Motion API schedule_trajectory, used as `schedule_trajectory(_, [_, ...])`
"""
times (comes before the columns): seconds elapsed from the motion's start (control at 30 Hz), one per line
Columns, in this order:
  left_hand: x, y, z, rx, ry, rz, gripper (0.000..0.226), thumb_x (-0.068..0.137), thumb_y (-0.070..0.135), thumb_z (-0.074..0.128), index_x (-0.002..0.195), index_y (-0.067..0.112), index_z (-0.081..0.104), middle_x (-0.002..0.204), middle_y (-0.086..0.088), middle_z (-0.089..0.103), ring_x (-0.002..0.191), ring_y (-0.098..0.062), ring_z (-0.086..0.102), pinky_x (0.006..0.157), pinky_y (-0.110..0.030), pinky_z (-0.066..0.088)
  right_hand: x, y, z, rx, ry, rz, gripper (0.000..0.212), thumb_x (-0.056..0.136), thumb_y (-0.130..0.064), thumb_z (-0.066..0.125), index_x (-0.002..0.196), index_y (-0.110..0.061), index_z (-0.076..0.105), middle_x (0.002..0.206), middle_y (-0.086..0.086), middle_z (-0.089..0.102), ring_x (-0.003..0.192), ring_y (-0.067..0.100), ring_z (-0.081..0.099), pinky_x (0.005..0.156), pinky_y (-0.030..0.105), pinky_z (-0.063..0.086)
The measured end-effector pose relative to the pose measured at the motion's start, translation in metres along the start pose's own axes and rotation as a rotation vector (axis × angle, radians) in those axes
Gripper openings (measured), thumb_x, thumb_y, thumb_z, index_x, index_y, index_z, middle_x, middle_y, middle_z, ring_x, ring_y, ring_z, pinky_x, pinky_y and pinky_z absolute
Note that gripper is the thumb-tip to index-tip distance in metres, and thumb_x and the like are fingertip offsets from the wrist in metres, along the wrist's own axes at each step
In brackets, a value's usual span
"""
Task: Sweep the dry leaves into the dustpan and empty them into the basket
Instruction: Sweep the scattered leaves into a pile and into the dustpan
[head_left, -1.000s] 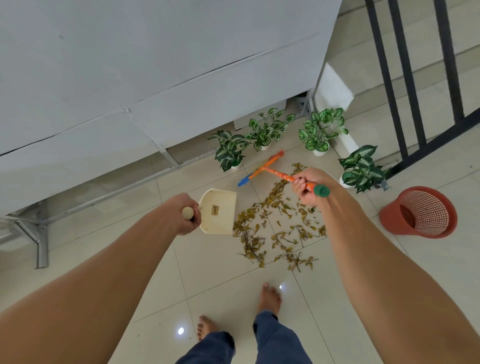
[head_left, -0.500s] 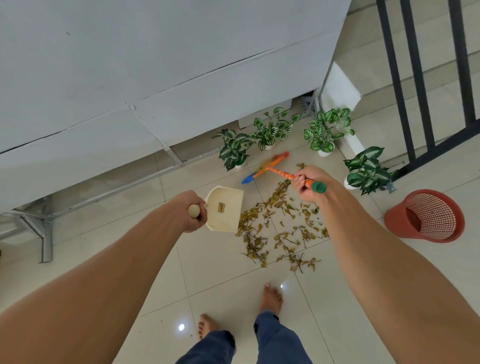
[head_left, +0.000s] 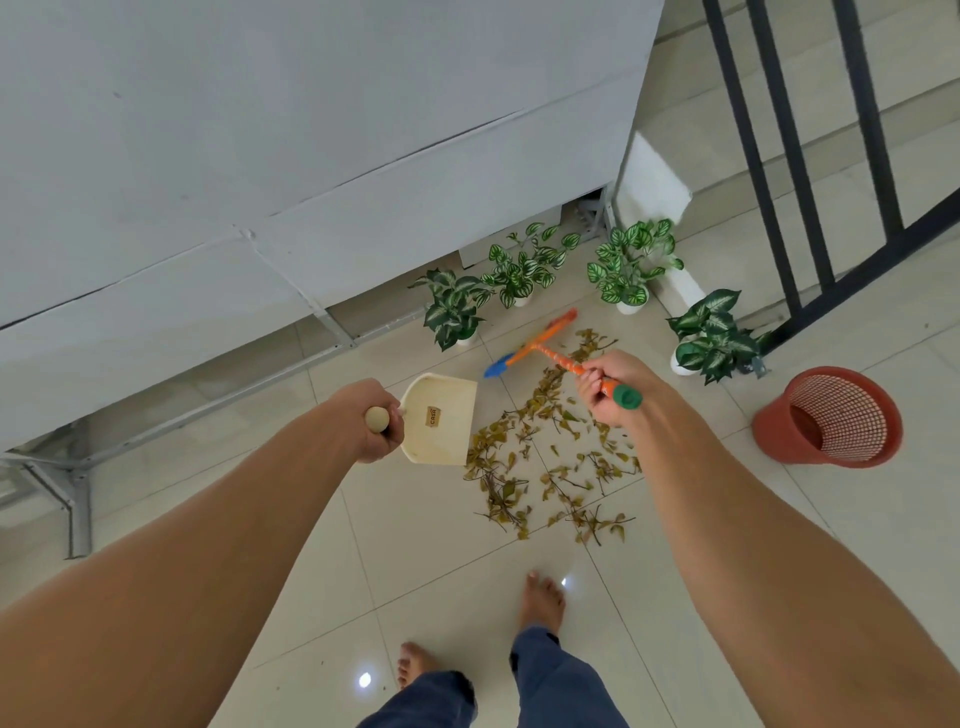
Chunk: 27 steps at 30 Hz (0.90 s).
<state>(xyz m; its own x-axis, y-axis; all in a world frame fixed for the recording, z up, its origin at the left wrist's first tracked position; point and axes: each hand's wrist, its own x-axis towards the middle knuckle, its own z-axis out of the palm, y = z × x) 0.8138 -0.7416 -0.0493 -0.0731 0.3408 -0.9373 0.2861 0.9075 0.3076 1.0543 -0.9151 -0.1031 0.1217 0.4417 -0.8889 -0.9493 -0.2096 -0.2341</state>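
Brown leaves (head_left: 540, 457) lie right of the dustpan (head_left: 441, 421), whose handle the left hand (head_left: 376, 421) grips. The right hand (head_left: 610, 384) clamps the broom (head_left: 530, 351). Sweeping seems only starting; the next stroke should go left.

1. Glossy cream floor tiles (head_left: 441, 530) reflect small light spots (head_left: 365, 679).
2. A pale grey panelled wall (head_left: 260, 130) stands above a metal frame (head_left: 78, 499).
3. Four potted plants (head_left: 631, 265) sit near its base, beside a black railing (head_left: 779, 156).

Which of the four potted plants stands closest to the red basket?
The rightmost potted plant, beside the black railing; the other three stand farther left from the basket.
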Motion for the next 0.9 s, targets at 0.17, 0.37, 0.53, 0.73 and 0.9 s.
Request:
schedule_trajectory(0.17, [-0.001, 0.000, -0.002, -0.011, -0.003, 0.000, 0.010, 0.096, -0.001, 0.050, 0.104, 0.005, 0.052, 0.071, -0.007, 0.049, 0.025, -0.012, 0.041, 0.035, -0.012, 0.043, -0.025, 0.017, -0.025, -0.020, 0.072, -0.010, 0.015, 0.099, -0.006, 0.044, 0.094, -0.002, 0.057, 0.064, 0.000, 0.044, 0.035, 0.005, 0.039, 0.029, 0.011, 0.037])
schedule_trajectory(0.37, [-0.005, 0.004, -0.002, 0.005, -0.003, 0.002, 0.015, 0.097, 0.000, 0.052, 0.111, 0.006, 0.052, 0.074, -0.009, 0.048, 0.026, -0.011, 0.041, 0.034, -0.013, 0.042, -0.040, 0.016, -0.049, 0.066, -0.122, 0.011, 0.020, 0.104, -0.015, 0.038, 0.089, -0.007, 0.048, 0.060, 0.000, 0.046, 0.028, 0.006, 0.046, 0.027, 0.015, 0.040])
schedule_trajectory(0.53, [-0.012, -0.002, -0.005, 0.014, 0.000, 0.015, 0.018, 0.097, -0.001, 0.050, 0.113, 0.007, 0.052, 0.073, -0.007, 0.046, 0.026, -0.010, 0.040, 0.033, -0.012, 0.040, -0.015, -0.005, -0.029, 0.088, -0.040, -0.045, 0.013, 0.101, -0.010, 0.041, 0.094, -0.003, 0.049, 0.066, -0.003, 0.040, 0.027, 0.007, 0.042, 0.026, 0.015, 0.037])
schedule_trajectory(0.73, [-0.014, -0.006, -0.007, 0.002, -0.014, 0.013, 0.017, 0.097, -0.001, 0.050, 0.112, 0.007, 0.050, 0.070, -0.008, 0.048, 0.027, -0.010, 0.041, 0.033, -0.012, 0.041, -0.021, 0.004, -0.043, 0.132, 0.073, -0.054, 0.019, 0.102, -0.014, 0.041, 0.097, 0.001, 0.052, 0.064, 0.001, 0.043, 0.030, 0.005, 0.040, 0.027, 0.013, 0.036])
schedule_trajectory(0.9, [-0.007, -0.009, -0.003, 0.020, -0.011, -0.004, 0.012, 0.096, 0.000, 0.052, 0.107, 0.006, 0.050, 0.072, -0.007, 0.048, 0.027, -0.011, 0.040, 0.034, -0.012, 0.042, -0.043, 0.023, -0.070, 0.165, -0.077, 0.004, 0.019, 0.101, -0.013, 0.042, 0.088, -0.003, 0.052, 0.049, 0.001, 0.049, 0.028, 0.008, 0.048, 0.027, 0.016, 0.041])
